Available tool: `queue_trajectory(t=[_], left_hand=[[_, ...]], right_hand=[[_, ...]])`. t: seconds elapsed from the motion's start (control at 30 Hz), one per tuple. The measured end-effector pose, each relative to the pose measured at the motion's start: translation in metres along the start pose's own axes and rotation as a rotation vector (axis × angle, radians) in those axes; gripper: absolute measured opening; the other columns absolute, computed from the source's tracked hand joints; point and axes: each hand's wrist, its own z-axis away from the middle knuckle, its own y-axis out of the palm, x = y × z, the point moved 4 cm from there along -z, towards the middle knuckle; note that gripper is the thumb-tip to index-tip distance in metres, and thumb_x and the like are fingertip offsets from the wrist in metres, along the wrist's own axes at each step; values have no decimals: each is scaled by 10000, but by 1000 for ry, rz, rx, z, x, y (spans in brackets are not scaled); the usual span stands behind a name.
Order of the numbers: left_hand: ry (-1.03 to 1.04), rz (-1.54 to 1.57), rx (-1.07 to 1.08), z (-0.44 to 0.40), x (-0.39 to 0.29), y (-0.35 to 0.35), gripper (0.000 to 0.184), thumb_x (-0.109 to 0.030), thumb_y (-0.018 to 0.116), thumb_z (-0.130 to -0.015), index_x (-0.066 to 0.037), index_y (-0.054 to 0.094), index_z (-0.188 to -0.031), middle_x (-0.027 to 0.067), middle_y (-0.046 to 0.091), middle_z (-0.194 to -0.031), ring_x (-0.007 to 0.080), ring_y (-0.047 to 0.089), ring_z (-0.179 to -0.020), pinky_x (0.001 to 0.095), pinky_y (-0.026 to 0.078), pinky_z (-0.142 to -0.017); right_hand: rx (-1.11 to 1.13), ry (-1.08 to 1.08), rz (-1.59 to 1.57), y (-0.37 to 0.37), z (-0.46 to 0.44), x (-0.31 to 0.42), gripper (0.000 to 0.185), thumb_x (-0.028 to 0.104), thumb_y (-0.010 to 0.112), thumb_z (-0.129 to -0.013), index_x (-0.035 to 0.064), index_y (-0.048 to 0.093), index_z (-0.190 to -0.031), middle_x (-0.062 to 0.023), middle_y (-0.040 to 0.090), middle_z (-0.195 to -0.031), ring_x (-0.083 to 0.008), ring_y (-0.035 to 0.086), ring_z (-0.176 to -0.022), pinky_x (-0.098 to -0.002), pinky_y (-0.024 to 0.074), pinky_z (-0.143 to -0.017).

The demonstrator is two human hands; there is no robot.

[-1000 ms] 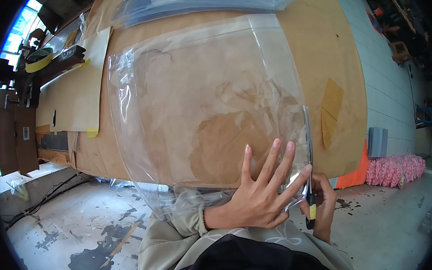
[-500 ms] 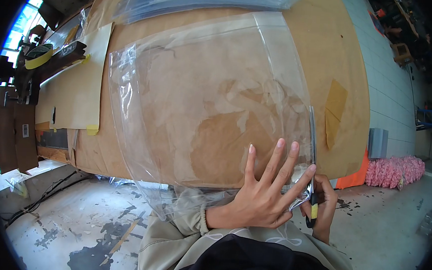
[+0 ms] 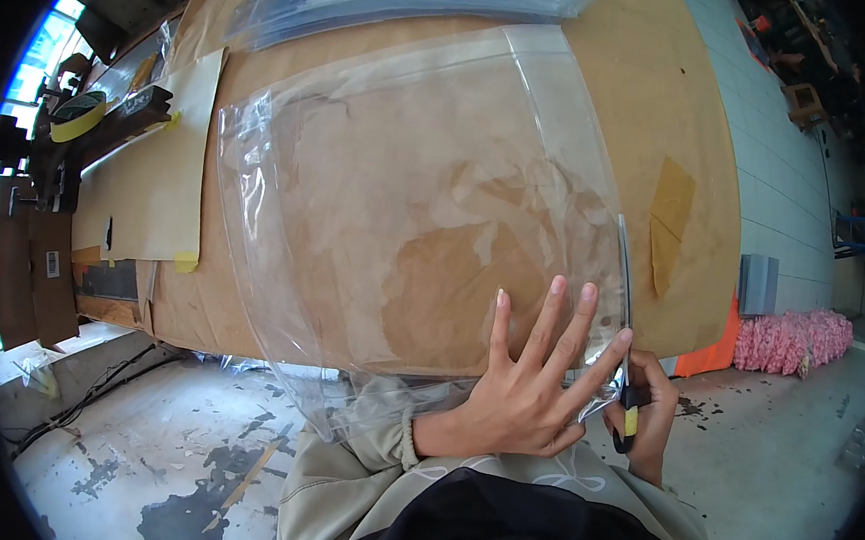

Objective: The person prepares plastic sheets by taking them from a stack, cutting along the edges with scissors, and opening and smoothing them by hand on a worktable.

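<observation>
Scissors point(image 3: 627, 302) fore-and-aft, blades point(image 3: 624, 245) forward

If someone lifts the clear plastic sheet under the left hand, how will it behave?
The plastic sheet will probably flop, since its near part droops past the table. It looks light, being see-through, and its glossy shine suggests slipperiness.

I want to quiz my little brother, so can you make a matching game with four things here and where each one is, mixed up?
1. left hand
2. long thin tool with a black-and-yellow handle
3. fluffy pink bundle
4. stack of bluish clear plastic sheets

A. on the pale grey floor
B. at the far end of the brown-covered table
C. spread on a large clear plastic sheet
D. in the right hand

Pairs: 1-C, 2-D, 3-A, 4-B
</observation>
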Motion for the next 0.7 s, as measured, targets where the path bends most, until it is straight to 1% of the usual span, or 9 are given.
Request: queue_trajectory(t=[0.07,0.17,0.27,0.37,0.43,0.5,0.6,0.63,0.7], left_hand=[[6,16,-7,0,0,-1,861,-404,577,-604,-140,423,-1409,314,306,-1432,506,261,-1340,718,43,-1011],[18,48,3,4,2,-4,856,-390,575,-611,-106,419,-1403,316,307,-1430,508,259,-1340,719,29,-1011],[33,57,20,11,4,-8,823,-387,556,-641,-71,428,-1389,319,331,-1415,505,274,-1336,717,13,-1013],[77,39,29,24,6,-9,754,-401,505,-705,-58,445,-1374,320,371,-1389,489,313,-1324,714,0,-1017],[118,1,37,33,7,-10,694,-419,444,-770,-61,458,-1364,313,397,-1374,472,344,-1315,712,-9,-1021],[164,-53,53,41,8,-11,637,-444,365,-850,-69,472,-1354,298,418,-1365,451,374,-1305,710,-17,-1025],[225,-122,48,53,12,-8,627,-481,268,-912,-85,470,-1355,268,428,-1373,429,394,-1299,710,-19,-1028],[221,-132,50,56,14,-7,627,-488,253,-920,-91,469,-1355,261,428,-1376,427,395,-1299,711,-16,-1027],[215,-142,48,60,14,-7,627,-500,223,-936,-103,466,-1357,247,428,-1382,423,395,-1300,713,-10,-1027]], right_hand=[[7,-3,46,-6,1,-5,344,-47,687,-727,25,582,-1047,26,541,-669,-22,471,-588,-193,386,-517],[-100,20,77,-22,-5,12,338,-12,716,-743,37,578,-1047,7,552,-662,-23,476,-567,-197,385,-510],[-261,-87,287,-52,-19,26,329,8,708,-768,35,570,-1066,-49,577,-706,-103,547,-588,-237,437,-551],[-392,-502,716,-48,-38,58,336,0,668,-800,27,568,-1119,-110,599,-791,-203,608,-683,-283,483,-644],[-474,-772,1067,-26,-47,90,337,5,649,-817,26,572,-1145,-133,608,-850,-241,621,-753,-309,493,-698],[-378,-902,940,-8,-53,100,302,27,626,-848,18,592,-1149,-145,624,-929,-215,632,-794,-310,496,-727],[186,-583,349,13,-65,97,266,37,618,-861,2,600,-1124,-133,633,-909,-192,629,-771,-294,495,-694],[351,-424,198,17,-70,85,246,49,618,-868,-18,593,-1104,-119,638,-873,-169,623,-747,-284,488,-653],[463,-373,220,18,-78,80,214,39,616,-862,-23,595,-1065,-105,630,-831,-173,617,-714,-287,490,-633]])
